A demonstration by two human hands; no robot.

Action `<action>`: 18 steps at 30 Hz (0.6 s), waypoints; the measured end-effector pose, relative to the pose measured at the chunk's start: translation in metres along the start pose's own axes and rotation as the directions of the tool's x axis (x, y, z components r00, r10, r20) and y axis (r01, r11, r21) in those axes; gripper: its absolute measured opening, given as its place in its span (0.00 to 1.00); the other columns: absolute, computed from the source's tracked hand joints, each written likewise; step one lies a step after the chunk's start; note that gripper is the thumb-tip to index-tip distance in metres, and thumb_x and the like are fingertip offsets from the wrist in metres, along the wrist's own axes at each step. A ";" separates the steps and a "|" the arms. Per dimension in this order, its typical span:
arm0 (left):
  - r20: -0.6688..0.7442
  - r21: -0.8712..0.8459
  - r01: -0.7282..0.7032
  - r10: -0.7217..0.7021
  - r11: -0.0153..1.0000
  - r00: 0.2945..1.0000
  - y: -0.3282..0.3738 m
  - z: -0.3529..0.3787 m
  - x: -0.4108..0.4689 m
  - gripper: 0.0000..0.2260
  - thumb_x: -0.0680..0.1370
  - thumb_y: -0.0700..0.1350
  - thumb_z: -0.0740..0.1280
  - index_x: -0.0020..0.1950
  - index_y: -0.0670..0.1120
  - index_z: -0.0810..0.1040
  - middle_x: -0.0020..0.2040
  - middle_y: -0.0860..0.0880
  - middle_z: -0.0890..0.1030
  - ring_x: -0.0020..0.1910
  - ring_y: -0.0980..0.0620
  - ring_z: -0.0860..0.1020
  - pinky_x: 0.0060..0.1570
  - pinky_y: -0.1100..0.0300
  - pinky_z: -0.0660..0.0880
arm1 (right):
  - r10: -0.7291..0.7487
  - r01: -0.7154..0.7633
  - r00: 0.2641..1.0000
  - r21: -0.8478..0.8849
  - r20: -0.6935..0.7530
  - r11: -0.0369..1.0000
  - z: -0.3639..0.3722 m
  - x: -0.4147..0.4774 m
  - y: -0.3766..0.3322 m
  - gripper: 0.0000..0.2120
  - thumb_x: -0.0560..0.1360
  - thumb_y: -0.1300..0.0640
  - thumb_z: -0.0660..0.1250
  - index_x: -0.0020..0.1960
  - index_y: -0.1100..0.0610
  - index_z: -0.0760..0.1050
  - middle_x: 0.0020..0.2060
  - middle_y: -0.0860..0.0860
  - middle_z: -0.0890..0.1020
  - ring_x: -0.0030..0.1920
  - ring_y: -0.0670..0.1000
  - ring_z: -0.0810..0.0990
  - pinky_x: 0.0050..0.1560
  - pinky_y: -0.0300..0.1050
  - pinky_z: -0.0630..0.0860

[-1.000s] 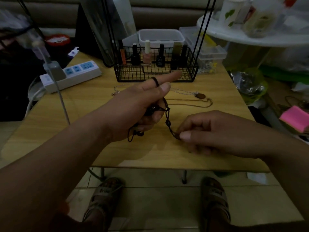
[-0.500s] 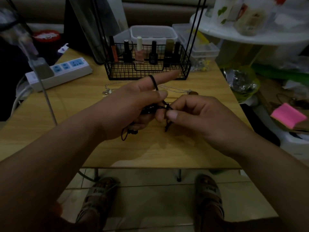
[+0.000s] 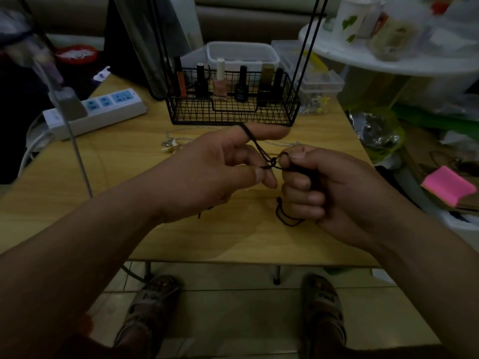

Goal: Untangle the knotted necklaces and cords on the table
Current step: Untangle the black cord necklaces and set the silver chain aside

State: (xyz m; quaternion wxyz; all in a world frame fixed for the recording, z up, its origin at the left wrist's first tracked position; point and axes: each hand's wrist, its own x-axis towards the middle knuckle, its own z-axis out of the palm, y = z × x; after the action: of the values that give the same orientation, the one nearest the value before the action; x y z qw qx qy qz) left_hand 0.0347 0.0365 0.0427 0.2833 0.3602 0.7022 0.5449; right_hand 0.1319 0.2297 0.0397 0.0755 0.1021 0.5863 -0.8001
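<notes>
The right hand (image 3: pixel 334 187) has closed into a fist, its grip curled round the black cord (image 3: pixel 259 149) just above the counter (image 3: pixel 124 177). The left hand (image 3: pixel 207 174) pinches the cord beside a knot (image 3: pixel 272 160), a loop round its straight forefinger. A chain (image 3: pixel 181 130) lies behind

**A lived-in room at home**

A small wooden worktop (image 3: pixel 124 203) stands on a tiled floor (image 3: pixel 233 299) in front of a sofa (image 3: pixel 246 22). It carries a black wire basket (image 3: pixel 233 115) of nail-polish bottles (image 3: pixel 220 84), a white power strip (image 3: pixel 103 111) and clear plastic boxes (image 3: pixel 242 51). Beside it, a cluttered round side table (image 3: pixel 388 64) holds a leaf-printed mug (image 3: pixel 350 19). Sandalled feet (image 3: pixel 147 304) rest below.
</notes>
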 end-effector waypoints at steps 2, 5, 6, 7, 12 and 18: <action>-0.017 0.011 0.006 -0.006 1.000 1.000 -0.001 0.000 0.000 0.23 0.82 0.34 0.66 0.71 0.57 0.76 0.51 0.47 0.86 0.36 0.44 0.70 0.32 0.55 0.66 | 0.018 -0.018 1.000 0.011 -0.002 1.000 -0.003 0.002 -0.001 0.09 0.82 0.58 0.59 0.48 0.58 0.76 0.31 0.49 0.68 0.26 0.44 0.61 0.22 0.36 0.59; -0.034 -0.012 0.017 -0.017 1.000 0.999 -0.003 -0.001 0.001 0.23 0.82 0.32 0.65 0.70 0.55 0.77 0.50 0.46 0.87 0.37 0.44 0.70 0.35 0.53 0.67 | 0.025 -0.026 0.999 -0.057 -0.024 0.998 -0.005 0.002 0.001 0.09 0.82 0.59 0.58 0.49 0.58 0.76 0.30 0.49 0.67 0.26 0.45 0.59 0.22 0.37 0.56; -0.039 -0.018 0.017 -0.018 1.000 0.999 -0.004 -0.001 0.001 0.23 0.82 0.32 0.65 0.70 0.55 0.77 0.50 0.45 0.87 0.36 0.45 0.70 0.35 0.53 0.66 | 0.025 -0.027 0.999 -0.075 -0.032 0.997 -0.005 0.002 0.001 0.09 0.82 0.59 0.58 0.49 0.58 0.76 0.30 0.49 0.67 0.26 0.45 0.59 0.22 0.37 0.55; -0.044 -0.021 0.017 -0.018 1.000 0.999 -0.004 -0.001 0.001 0.23 0.82 0.32 0.64 0.70 0.54 0.77 0.50 0.45 0.87 0.34 0.48 0.69 0.35 0.53 0.66 | 0.023 -0.027 0.999 -0.087 -0.040 0.996 -0.005 0.002 0.002 0.09 0.82 0.59 0.58 0.49 0.58 0.76 0.30 0.50 0.67 0.25 0.45 0.59 0.22 0.37 0.54; -0.085 -0.014 -0.003 0.001 1.000 0.996 -0.005 0.000 0.001 0.18 0.83 0.35 0.64 0.68 0.53 0.79 0.46 0.46 0.86 0.33 0.50 0.68 0.33 0.57 0.68 | 0.013 -0.017 0.999 -0.142 -0.030 0.990 -0.005 0.000 0.001 0.08 0.83 0.60 0.58 0.48 0.57 0.75 0.29 0.49 0.66 0.25 0.45 0.59 0.23 0.38 0.54; -0.113 0.030 -0.026 0.029 0.999 0.993 -0.006 0.000 0.001 0.15 0.83 0.39 0.66 0.66 0.54 0.80 0.44 0.47 0.85 0.37 0.51 0.75 0.37 0.60 0.74 | 0.013 -0.018 0.999 -0.179 -0.032 0.984 -0.003 0.000 0.001 0.10 0.82 0.59 0.61 0.45 0.54 0.78 0.28 0.48 0.66 0.26 0.46 0.58 0.24 0.39 0.52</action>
State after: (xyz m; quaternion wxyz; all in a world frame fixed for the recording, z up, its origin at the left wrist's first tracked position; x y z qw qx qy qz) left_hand 0.0324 0.0365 0.0370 0.2302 0.3424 0.7198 0.5582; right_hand 0.1326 0.2328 0.0382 0.0815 0.1118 0.6561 -0.7419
